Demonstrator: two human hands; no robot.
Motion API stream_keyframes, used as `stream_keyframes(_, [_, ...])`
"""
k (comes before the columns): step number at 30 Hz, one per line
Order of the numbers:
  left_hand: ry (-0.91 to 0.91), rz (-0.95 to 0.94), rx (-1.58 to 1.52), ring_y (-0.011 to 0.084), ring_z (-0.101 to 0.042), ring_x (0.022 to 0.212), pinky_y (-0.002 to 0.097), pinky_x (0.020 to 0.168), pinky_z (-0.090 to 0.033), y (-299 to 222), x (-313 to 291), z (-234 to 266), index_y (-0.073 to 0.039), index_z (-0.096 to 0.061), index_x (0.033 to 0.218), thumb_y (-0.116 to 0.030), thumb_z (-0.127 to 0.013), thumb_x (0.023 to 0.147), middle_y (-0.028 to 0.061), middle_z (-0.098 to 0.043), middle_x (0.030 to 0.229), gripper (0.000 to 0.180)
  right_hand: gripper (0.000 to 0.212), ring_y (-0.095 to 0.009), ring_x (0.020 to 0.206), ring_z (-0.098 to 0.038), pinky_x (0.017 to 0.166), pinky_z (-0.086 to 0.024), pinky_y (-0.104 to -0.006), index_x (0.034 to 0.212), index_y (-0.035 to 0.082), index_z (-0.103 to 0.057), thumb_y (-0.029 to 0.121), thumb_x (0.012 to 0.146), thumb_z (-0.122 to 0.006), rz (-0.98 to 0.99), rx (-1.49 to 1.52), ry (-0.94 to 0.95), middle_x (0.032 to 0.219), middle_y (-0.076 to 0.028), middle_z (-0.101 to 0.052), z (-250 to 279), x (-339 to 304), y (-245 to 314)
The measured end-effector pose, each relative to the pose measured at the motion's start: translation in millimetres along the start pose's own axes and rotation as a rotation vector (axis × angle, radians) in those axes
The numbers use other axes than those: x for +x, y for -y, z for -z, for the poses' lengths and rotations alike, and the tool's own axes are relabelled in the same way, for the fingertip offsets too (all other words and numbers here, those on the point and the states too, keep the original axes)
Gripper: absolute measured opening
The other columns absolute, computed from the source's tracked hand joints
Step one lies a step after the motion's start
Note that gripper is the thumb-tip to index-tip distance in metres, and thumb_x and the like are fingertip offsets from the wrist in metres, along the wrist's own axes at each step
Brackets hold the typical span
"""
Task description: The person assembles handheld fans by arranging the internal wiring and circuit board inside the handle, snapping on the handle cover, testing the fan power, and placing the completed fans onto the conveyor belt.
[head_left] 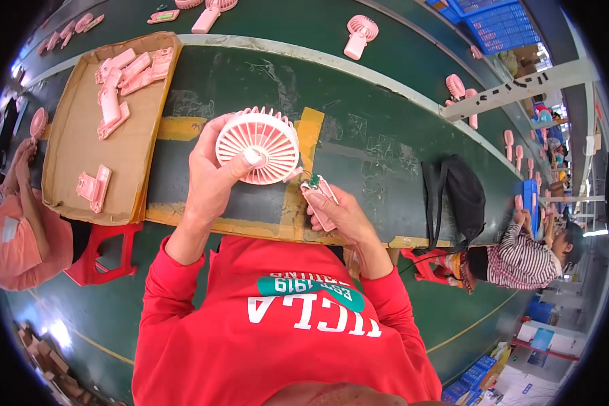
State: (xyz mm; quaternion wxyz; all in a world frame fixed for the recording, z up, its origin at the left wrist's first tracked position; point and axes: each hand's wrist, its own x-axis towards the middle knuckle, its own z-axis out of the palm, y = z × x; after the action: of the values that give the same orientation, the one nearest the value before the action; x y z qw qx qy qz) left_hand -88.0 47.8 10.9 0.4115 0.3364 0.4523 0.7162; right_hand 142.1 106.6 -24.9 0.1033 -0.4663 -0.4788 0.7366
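Observation:
In my left hand [212,166] is the round pink fan head [258,147] of a small handheld fan, its slatted grille turned up and my thumb lying on the rim of the grille's centre. My right hand [347,215] grips the pink fan handle [321,206], which is opened up and shows a small green circuit board [313,181] at its upper end. Thin wires run between board and fan head, close to where the two parts meet. Both pieces are held just above the near edge of the green workbench [243,88].
To the left lies a shallow cardboard tray [68,162] with several pink handle shells [111,95]. A black bag [457,196] rests at the right of the bench. Beyond the bench's pale rail, finished-looking pink fans [362,34] lie on a green surface. People sit on both sides.

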Motion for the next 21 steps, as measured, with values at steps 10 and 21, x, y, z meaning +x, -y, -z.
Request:
stream_keyframes(10, [0.323, 0.082, 0.036, 0.0144, -0.054, 0.105, 0.0280, 0.090, -0.044, -5.0, -12.2, -32.4, 0.001, -0.043, 0.125, -0.014, -0.072, 0.074, 0.0074, -0.055, 0.113, 0.061, 0.036, -0.015, 0.070, -0.062, 0.052, -0.055, -0.0248, 0.113, 0.002, -0.053, 0.031, 0.093, -0.048, -0.078, 0.370, 0.078, 0.097, -0.007, -0.061, 15.4, 11.5, -14.3])
stream_keyframes(21, [0.112, 0.027, 0.318, 0.0121, -0.056, 0.094, 0.0254, 0.082, -0.046, 27.0, -5.6, -47.5, 0.003, -0.042, 0.125, -0.011, -0.061, 0.084, 0.0098, -0.059, 0.105, 0.047, 0.027, -0.012, 0.071, -0.061, 0.065, -0.053, -0.0262, 0.109, 0.002, -0.055, 0.022, 0.092, -0.054, 0.003, 0.399, 0.266, 0.085, -0.006, -0.062, -5.1, -10.6, -10.3])
